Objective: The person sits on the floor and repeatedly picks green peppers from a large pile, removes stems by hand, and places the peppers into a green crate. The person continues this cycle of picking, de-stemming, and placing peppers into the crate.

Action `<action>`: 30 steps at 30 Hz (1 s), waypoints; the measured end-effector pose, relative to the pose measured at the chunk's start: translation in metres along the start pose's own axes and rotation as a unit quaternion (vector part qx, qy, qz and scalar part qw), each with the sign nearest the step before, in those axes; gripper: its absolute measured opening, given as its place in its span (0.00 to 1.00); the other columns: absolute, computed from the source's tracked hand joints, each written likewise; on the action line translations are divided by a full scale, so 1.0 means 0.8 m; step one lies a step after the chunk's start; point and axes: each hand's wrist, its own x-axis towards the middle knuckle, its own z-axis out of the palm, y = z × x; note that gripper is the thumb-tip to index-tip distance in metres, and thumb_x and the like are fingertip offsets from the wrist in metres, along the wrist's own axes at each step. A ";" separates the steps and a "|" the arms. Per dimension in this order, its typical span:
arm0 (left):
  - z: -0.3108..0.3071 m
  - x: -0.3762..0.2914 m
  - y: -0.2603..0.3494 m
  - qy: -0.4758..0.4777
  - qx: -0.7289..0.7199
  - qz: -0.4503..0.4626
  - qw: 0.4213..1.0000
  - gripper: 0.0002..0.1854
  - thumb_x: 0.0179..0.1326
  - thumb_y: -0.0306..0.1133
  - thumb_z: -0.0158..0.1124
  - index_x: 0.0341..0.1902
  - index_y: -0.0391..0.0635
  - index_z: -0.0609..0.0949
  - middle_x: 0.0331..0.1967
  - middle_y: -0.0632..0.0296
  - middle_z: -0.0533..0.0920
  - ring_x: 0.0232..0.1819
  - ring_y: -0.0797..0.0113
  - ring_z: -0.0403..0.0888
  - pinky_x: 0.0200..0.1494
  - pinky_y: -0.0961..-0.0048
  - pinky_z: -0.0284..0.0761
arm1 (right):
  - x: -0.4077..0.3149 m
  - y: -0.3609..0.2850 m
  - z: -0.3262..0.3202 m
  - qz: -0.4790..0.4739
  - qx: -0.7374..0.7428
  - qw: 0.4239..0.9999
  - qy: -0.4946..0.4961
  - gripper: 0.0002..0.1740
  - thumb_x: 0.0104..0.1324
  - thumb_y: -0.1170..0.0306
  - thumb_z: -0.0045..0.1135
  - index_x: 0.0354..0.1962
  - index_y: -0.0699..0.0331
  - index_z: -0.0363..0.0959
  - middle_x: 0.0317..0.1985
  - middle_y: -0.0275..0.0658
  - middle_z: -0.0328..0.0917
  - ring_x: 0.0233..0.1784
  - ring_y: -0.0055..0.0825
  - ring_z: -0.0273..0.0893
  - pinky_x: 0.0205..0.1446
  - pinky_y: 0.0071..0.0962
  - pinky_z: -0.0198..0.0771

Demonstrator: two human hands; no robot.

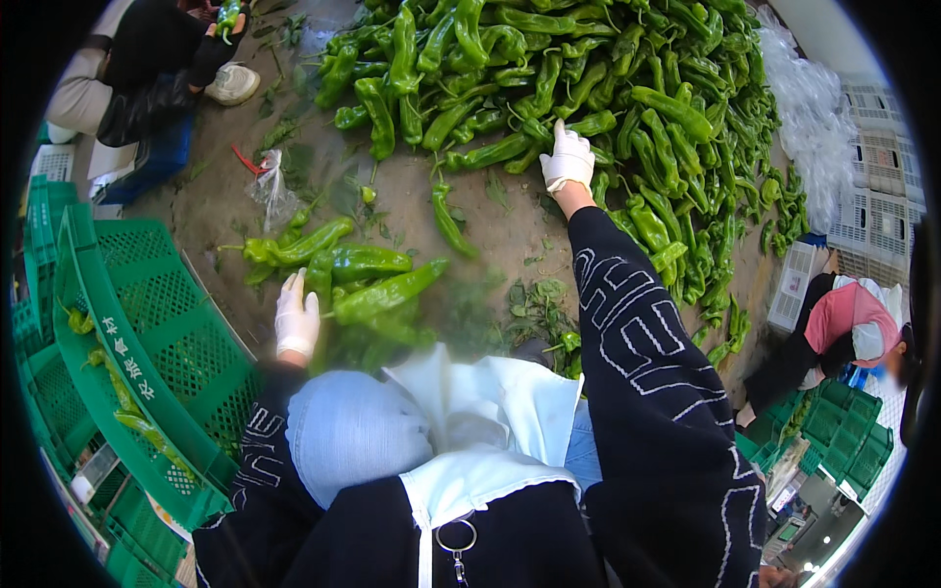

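Observation:
My left hand [296, 317], in a white glove, is beside a small heap of long green peppers [371, 263] on the floor; I see nothing held in it, and its thumb stands off from the fingers. The lower part of that heap blurs towards my covered knee. My right hand [570, 160], gloved too, reaches out to the near edge of a large pile of green peppers [544, 73]. Its index finger points forward against the peppers while the other fingers curl. Whether a pepper lies under the palm is hidden. A single thin pepper [450, 220] rests between the two heaps.
Green plastic crates [158, 294] stand at left, some peppers inside one. A clear plastic bag [272, 191] and leaf scraps [540, 312] litter the floor. One person [147, 66] holds a pepper at upper left; another [838, 331] bends at right near white crates [875, 213].

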 end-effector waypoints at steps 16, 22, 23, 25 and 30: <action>0.007 0.010 0.012 -0.012 -0.158 -0.104 0.982 0.20 0.68 0.42 0.52 0.55 0.40 0.77 0.55 0.47 0.77 0.59 0.51 0.73 0.62 0.63 0.66 | 0.145 -0.019 0.060 0.285 0.395 0.873 0.028 0.19 0.50 0.63 0.69 0.35 0.69 0.76 0.37 0.43 0.81 0.35 0.31 0.78 0.41 0.33 0.72; -0.019 0.021 0.035 0.166 -0.187 -0.024 0.968 0.15 0.62 0.34 0.61 0.50 0.43 0.80 0.49 0.52 0.80 0.53 0.56 0.78 0.58 0.67 0.71 | -0.005 -0.030 -0.019 0.335 0.711 0.614 0.067 0.23 0.52 0.73 0.69 0.47 0.65 0.75 0.41 0.39 0.80 0.38 0.32 0.79 0.40 0.34 0.75; -0.033 0.030 0.048 0.156 -0.233 -0.044 0.959 0.15 0.61 0.33 0.62 0.50 0.43 0.80 0.48 0.53 0.81 0.52 0.59 0.79 0.57 0.70 0.71 | -0.034 -0.037 -0.039 0.346 0.725 0.594 0.045 0.24 0.52 0.74 0.68 0.48 0.64 0.75 0.42 0.39 0.80 0.39 0.32 0.79 0.41 0.35 0.76; -0.064 0.044 0.083 0.096 -0.404 -0.010 0.910 0.16 0.64 0.34 0.61 0.54 0.45 0.80 0.49 0.65 0.82 0.52 0.72 0.78 0.56 0.75 0.71 | -0.088 -0.059 -0.073 0.304 0.776 0.552 0.027 0.23 0.53 0.74 0.67 0.49 0.64 0.75 0.43 0.39 0.79 0.40 0.32 0.79 0.44 0.34 0.77; -0.152 0.063 0.198 -0.201 -0.460 0.051 0.863 0.25 0.71 0.47 0.49 0.66 0.48 0.70 0.62 0.60 0.73 0.62 0.67 0.70 0.60 0.69 0.67 | -0.170 -0.119 -0.158 0.131 0.846 0.481 -0.187 0.20 0.57 0.73 0.65 0.48 0.67 0.74 0.43 0.37 0.79 0.43 0.27 0.79 0.48 0.29 0.75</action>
